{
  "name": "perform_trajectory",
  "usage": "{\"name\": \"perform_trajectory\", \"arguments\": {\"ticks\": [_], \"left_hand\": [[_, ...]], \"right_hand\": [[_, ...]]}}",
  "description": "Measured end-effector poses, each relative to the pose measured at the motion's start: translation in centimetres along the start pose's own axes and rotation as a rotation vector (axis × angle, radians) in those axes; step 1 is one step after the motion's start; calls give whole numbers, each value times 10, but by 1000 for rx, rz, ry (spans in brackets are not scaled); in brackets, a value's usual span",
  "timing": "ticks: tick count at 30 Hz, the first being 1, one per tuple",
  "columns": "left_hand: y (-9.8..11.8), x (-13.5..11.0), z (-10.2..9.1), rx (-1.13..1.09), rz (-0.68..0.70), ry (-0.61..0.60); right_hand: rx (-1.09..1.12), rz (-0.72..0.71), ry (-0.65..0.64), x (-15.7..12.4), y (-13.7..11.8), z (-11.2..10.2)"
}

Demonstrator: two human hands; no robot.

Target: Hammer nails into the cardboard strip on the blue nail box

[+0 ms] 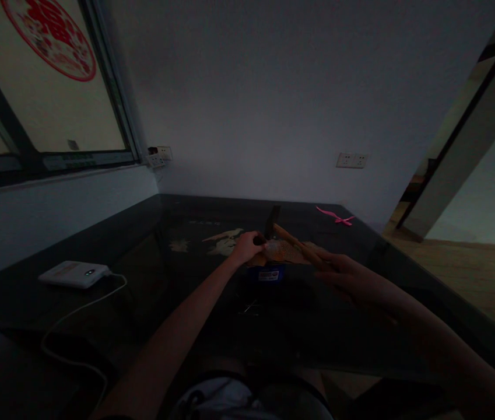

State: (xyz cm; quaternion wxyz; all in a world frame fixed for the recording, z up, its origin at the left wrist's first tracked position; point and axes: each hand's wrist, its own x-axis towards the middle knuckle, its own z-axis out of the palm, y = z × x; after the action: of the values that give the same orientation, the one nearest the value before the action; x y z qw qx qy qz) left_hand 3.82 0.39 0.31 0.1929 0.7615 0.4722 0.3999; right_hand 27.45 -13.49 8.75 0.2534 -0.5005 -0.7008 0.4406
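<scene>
In my right hand is a hammer, gripped by its wooden handle. Its dark head stands close to the fingertips of my left hand. My left thumb and finger are pinched together over a brown piece that looks like cardboard or wood; whatever they pinch is too small and dark to make out. Under the brown piece is a blue container with a pale label. Several thin, shiny nail-like pins lie on the dark table just in front of it.
A white power bank with a pale cable lies on the dark tabletop at the left. A pink ribbon-like strip rests near the back right corner. The wall rises behind the table; a window is at the left.
</scene>
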Motion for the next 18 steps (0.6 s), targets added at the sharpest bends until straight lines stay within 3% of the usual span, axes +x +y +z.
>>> {"name": "perform_trajectory", "arguments": {"ticks": [6, 12, 18], "left_hand": [[2, 0, -1, -30, 20, -20], [-1, 0, 1, -13, 18, -7], [1, -2, -1, -37, 38, -17]], "right_hand": [[44, -38, 16, -3, -9, 0], [50, 40, 16, -1, 1, 4], [66, -14, 32, -6, 4, -2]]}}
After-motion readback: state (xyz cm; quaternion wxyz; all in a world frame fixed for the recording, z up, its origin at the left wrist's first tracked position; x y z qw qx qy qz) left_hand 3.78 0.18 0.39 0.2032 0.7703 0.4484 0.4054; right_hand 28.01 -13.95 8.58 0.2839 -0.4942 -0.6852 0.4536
